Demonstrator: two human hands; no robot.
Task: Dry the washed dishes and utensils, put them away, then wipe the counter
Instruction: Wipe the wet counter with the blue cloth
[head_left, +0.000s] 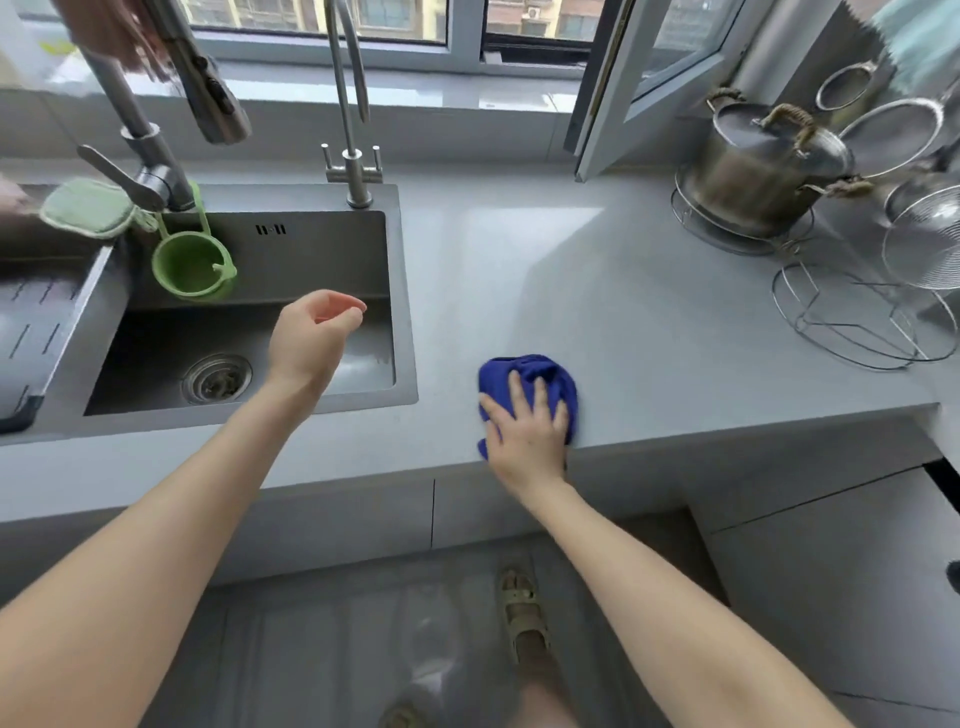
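Fingers (540, 397) on blue cloth (545, 371) (pot (753, 176) well apart)

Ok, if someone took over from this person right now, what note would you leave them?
Left hand: holds nothing, fingers loosely curled, above the sink.
Right hand: pressing flat on the blue cloth, near the front edge of the counter.
Things: a lidded pot sits on a wire rack at the back right, with strainers beside it. A green cup hangs in the sink.
Done: no washed dishes show by the sink, so drying and putting away look finished.
Left: wipe the counter, probably from the cloth out towards the window and the pot.
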